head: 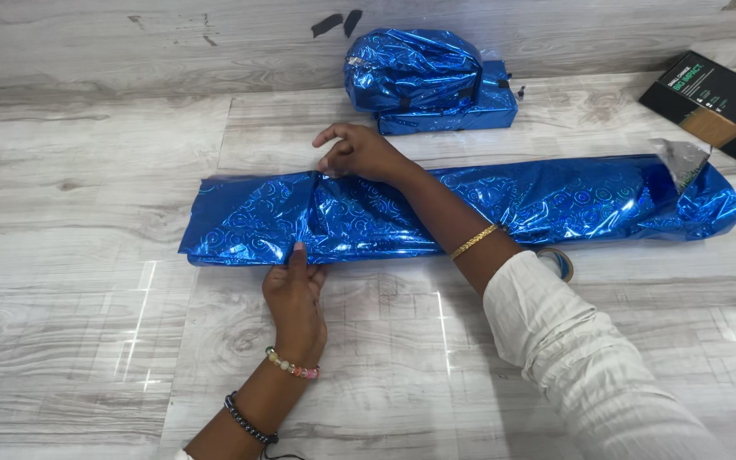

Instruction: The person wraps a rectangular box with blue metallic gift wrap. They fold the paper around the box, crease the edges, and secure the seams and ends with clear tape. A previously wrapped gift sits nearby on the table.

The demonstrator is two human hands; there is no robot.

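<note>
While my left hand [294, 298] pins the near edge of the long blue foil sheet [462, 210] on the floor, fingers together, my right hand [358, 152] pinches its far fold; wrapping looks half-done; wrapped parcels [428, 81] lie behind.

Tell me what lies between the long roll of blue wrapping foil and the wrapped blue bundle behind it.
In the head view, only bare pale wood-grain surface lies between the long blue foil roll and the wrapped blue bundle; the right hand rests on the roll's far edge.
</note>
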